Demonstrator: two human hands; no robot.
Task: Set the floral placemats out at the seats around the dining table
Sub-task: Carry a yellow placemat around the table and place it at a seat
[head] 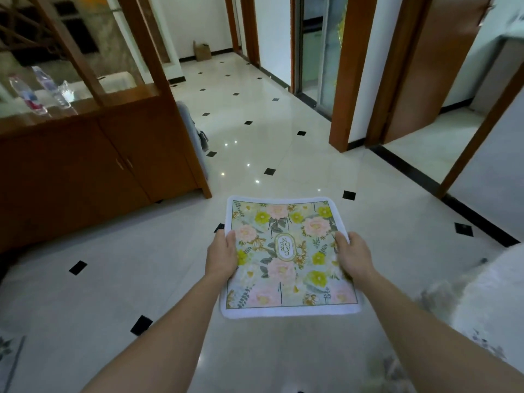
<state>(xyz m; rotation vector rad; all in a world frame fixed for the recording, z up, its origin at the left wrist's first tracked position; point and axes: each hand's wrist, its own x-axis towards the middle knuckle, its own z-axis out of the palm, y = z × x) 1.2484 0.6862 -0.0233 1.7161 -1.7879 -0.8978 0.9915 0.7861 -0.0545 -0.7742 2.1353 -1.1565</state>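
Observation:
A floral placemat (286, 268), white-edged with pink and yellow flowers and an oval label in its middle, is held flat in the air over the tiled floor. My left hand (221, 255) grips its left edge, thumb on top. On the opposite edge my right hand (353, 256) grips the same way. Whether there is one mat or a stack I cannot tell. No dining table shows in the head view.
A wooden cabinet (85, 165) with glass shelves and plastic bottles (42, 89) stands at the left. Glossy white floor (269, 123) with black diamond tiles runs ahead to wooden door frames (348, 80). A white fluffy thing (487, 293) lies at the right edge.

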